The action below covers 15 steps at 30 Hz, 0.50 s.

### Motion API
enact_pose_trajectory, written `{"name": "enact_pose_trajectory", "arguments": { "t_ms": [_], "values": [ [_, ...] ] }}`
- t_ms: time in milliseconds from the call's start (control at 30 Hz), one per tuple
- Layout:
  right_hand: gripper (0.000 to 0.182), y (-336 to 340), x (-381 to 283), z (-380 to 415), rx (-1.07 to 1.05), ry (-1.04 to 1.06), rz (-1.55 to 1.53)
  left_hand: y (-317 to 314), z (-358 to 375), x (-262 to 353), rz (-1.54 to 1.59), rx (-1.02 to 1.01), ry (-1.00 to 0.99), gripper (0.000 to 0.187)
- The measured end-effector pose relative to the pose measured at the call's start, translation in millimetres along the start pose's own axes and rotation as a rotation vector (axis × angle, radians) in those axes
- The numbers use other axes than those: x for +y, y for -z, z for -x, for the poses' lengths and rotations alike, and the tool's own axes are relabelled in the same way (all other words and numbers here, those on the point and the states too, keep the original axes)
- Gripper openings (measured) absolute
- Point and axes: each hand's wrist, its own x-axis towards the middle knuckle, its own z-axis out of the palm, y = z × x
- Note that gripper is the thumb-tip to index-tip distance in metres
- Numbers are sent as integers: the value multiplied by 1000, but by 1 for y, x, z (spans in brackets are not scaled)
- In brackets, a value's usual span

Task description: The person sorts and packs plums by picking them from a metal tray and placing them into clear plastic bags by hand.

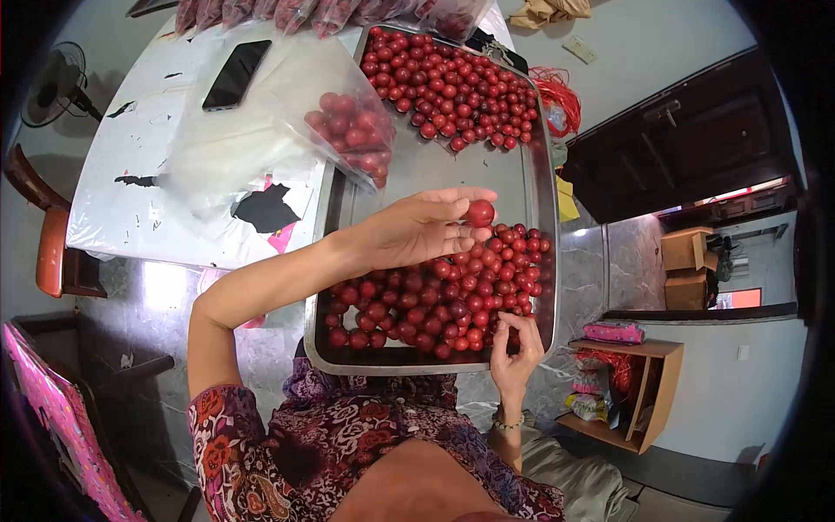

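Note:
My left hand [417, 230] is held over the middle of the metal tray [348, 368], palm partly turned up. Thumb and fingers grip one round red plum [480, 213]. Below it lies the near heap of plums [409, 304]. At the tray's near right corner, my right hand [517, 352] has its fingers curled and pinched together beside that heap; whatever they hold, if anything, is hidden. A clear plastic bag [300, 83] with several plums inside rests partly over the tray's left rim. Another heap of plums [452, 87] covers the tray's far end.
A black phone [237, 76] lies on the white-covered table [113, 209] to the left. Filled bags [296, 13] line its far edge. Red string [557, 100] hangs right of the tray. A wooden chair [54, 248] stands left, a small shelf [648, 396] right.

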Motion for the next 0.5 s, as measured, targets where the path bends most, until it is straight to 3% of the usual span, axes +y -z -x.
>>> {"name": "enact_pose_trajectory", "arguments": {
  "t_ms": [333,500],
  "values": [
    [12,0,0,0,-4,-2,15,0,0,2,0,-27,14,52],
    [12,0,1,1,-1,10,5,4,1,0,-113,75,25,42]
  ]
}}
